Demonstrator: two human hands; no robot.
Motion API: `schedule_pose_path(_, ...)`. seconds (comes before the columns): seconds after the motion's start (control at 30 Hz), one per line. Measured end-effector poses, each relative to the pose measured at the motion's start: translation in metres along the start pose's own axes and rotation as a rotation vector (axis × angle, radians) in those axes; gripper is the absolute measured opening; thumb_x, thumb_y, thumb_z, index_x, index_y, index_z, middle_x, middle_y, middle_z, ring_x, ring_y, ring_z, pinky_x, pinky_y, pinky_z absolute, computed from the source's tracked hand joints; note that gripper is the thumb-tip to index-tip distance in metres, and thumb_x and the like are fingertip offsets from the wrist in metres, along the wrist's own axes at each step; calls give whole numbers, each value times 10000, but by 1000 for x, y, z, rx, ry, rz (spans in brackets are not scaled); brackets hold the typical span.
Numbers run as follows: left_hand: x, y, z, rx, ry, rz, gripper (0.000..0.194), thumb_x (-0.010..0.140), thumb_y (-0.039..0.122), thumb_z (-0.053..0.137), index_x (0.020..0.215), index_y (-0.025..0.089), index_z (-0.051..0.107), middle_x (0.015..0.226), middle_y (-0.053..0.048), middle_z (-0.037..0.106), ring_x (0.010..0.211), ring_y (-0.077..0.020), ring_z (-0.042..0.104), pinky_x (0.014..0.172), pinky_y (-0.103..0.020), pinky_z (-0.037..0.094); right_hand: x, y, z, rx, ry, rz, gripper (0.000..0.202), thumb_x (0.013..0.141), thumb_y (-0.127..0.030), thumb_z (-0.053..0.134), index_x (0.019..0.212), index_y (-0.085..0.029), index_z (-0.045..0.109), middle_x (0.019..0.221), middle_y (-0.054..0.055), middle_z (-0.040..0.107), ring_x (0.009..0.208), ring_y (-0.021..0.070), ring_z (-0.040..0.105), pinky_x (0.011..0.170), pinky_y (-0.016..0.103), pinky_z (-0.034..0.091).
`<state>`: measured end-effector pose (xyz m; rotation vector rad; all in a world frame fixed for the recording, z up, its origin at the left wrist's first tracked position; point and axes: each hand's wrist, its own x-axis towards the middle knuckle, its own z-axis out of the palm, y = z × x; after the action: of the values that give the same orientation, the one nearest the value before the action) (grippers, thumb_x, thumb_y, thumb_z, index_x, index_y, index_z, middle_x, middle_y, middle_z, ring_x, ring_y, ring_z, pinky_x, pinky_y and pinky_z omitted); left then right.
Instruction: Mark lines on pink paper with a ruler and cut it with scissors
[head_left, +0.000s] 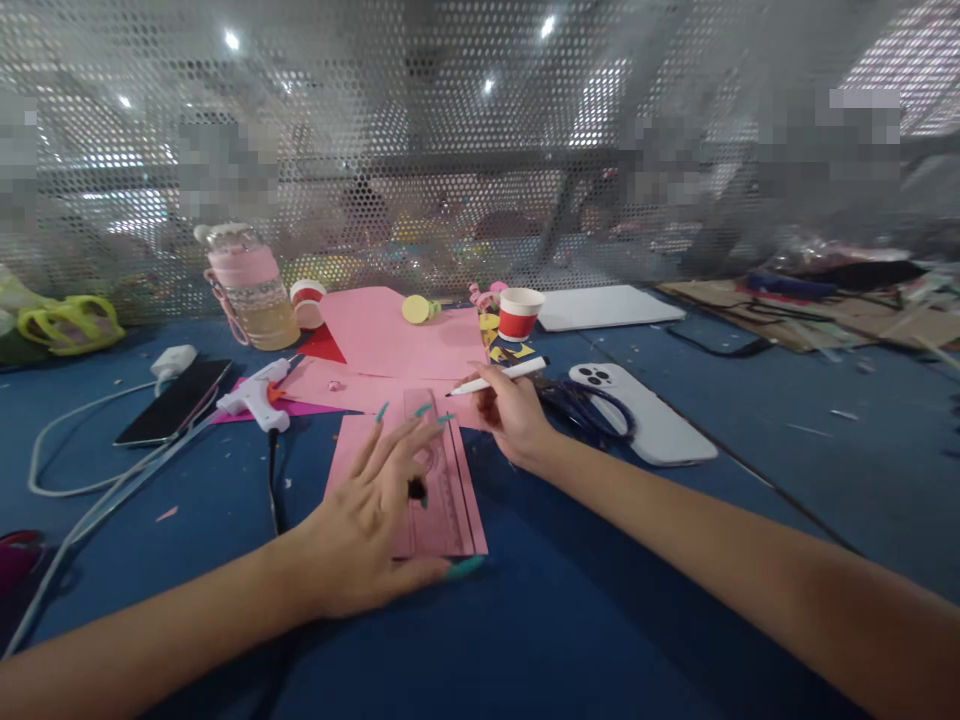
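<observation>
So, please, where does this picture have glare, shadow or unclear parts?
Head view: bright lights glare at the mesh, pixel blocks cover patches of it, the blue table darkens below the right forearm, and markings on the clear ruler are unreadable.

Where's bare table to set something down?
Bare blue tabletop between your forearms, nearer you than the pink sheet. Another, with small scraps, right of the white phone. Crowded left, around the glue gun and black phone, and beyond the sheet, with pink paper and paper cups.
</observation>
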<state>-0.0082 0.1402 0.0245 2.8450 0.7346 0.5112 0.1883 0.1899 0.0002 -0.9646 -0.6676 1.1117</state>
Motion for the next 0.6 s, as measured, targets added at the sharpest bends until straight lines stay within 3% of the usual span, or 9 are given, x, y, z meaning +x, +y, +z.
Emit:
schedule_pose_path(0.07, 1, -6, 3, 15, -64, -40, 953, 742, 637, 508, 1414, 155, 33, 1476, -190, 179, 1357, -328, 159, 1075, -544, 191, 0, 0, 0, -5, -2, 3, 196, 611, -309, 641, 512, -142, 610, 322, -56, 458, 266, 43, 369, 235, 132, 238)
schedule_pose_path(0.13, 2, -10, 5, 13, -148, -75, 998, 741, 676, 461, 1411, 162, -71, 1480, -194, 166, 1367, -305, 124, 1090, -530, 144, -1, 0, 0, -15, 0, 12, 202, 610, -306, 647, 506, -138, 608, 315, -61, 443, 257, 37, 348, 231, 133, 220)
schedule_pose_path(0.4, 6, -13, -2, -35, -279, -59, 1032, 701, 720, 458, 1397, 89, 31, 1427, -249, 275, 1314, -303, 296, 1098, -486, 158, 0, 0, -3, -53, 5, -15, 187, 626, -298, 647, 525, -150, 593, 339, -60, 453, 276, 39, 359, 246, 134, 238)
schedule_pose_path(0.6, 7, -22, -4, -18, -280, 20, 1008, 651, 734, 501, 1361, 98, 174, 1403, -242, 329, 1314, -308, 295, 1094, -480, 178, 2, 2, -6, -61, 1, -44, 185, 675, -264, 584, 524, -157, 581, 348, -55, 459, 282, 42, 361, 250, 135, 253)
